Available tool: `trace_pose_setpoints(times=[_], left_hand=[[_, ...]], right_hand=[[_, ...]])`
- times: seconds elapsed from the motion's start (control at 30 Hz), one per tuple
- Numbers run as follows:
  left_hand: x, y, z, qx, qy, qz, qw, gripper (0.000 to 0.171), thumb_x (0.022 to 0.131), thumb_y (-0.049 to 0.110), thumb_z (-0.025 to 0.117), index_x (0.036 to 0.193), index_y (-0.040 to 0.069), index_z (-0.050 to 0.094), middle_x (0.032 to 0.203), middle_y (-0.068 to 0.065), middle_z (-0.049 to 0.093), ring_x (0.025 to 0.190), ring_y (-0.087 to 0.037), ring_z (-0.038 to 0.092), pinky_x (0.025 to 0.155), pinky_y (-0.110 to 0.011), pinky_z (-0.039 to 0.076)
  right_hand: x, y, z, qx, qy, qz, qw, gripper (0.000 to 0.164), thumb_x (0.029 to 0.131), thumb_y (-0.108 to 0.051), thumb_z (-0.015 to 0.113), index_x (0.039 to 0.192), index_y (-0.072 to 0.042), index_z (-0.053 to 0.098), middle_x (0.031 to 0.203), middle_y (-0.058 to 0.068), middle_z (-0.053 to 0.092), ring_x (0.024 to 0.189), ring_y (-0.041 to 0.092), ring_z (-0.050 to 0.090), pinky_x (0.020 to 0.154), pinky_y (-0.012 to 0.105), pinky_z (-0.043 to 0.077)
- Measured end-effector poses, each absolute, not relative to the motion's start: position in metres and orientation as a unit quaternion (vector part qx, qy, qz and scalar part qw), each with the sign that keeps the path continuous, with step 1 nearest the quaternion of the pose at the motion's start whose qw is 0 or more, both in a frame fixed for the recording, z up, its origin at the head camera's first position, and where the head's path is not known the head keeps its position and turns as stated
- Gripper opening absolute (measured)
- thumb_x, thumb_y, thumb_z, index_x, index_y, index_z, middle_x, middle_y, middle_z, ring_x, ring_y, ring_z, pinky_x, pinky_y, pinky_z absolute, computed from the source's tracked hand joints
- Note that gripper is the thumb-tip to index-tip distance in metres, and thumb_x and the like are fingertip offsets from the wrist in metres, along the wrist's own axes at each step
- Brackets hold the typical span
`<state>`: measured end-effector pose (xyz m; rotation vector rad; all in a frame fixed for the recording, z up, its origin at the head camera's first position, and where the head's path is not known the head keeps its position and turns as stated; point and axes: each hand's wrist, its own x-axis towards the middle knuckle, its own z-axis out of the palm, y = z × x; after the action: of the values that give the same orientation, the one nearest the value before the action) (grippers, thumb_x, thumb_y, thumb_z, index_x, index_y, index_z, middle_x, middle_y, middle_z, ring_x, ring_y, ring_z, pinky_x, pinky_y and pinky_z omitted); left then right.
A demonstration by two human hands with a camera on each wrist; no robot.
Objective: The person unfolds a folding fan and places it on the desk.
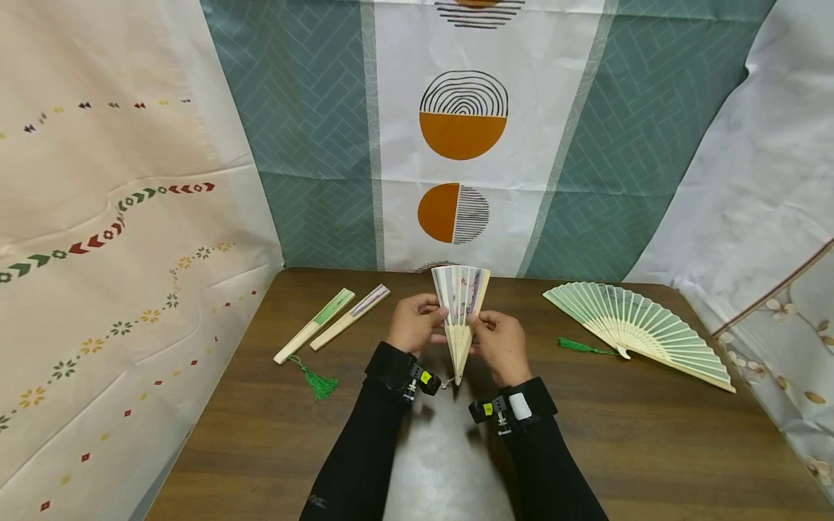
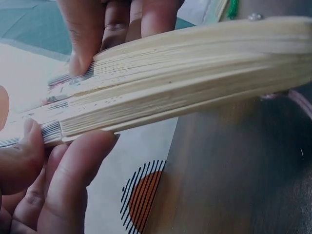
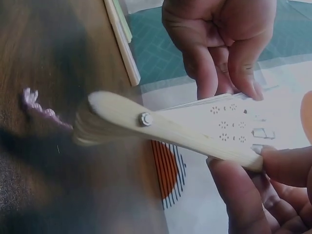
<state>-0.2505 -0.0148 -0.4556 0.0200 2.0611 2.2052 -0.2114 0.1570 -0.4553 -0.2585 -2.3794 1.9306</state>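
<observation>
A partly spread folding fan (image 1: 460, 318) with pale wooden ribs and a white, flower-printed leaf stands above the middle of the table, pivot end down. My left hand (image 1: 413, 323) pinches its left edge between thumb and fingers. On the opposite edge, my right hand (image 1: 503, 344) pinches the outer rib just below the leaf. The right wrist view shows small cut-out flowers in the ribs, a metal rivet (image 3: 146, 118) at the pivot and a pale purple cord (image 3: 46, 112) hanging from that end. Seen from the left wrist, the ribs (image 2: 204, 68) lie stacked close near the pivot.
Two folded fans lie at the left, one green (image 1: 315, 325) with a green tassel (image 1: 319, 383), one pale purple (image 1: 350, 317). A fully spread green fan (image 1: 641, 325) lies at the right, its tassel (image 1: 583, 347) pointing left. Patterned cloth (image 1: 313, 145) hangs behind the wooden table (image 1: 638, 449).
</observation>
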Motion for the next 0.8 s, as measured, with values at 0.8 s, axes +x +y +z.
trace_pose_setpoints(times=[0.8], left_hand=[[-0.251, -0.019, -0.452, -0.021, 0.601, 0.797, 0.054, 0.023, 0.113, -0.005, 0.063, 0.134, -0.012, 0.071, 0.091, 0.000, 0.071, 0.080, -0.014, 0.067, 0.066, -0.034, 0.074]], right_hand=[[-0.213, 0.170, -0.451, -0.126, -0.718, 0.681, 0.070, 0.032, 0.117, -0.013, 0.066, 0.136, 0.012, 0.073, 0.111, 0.023, 0.083, 0.077, 0.005, 0.076, 0.072, 0.028, 0.074]])
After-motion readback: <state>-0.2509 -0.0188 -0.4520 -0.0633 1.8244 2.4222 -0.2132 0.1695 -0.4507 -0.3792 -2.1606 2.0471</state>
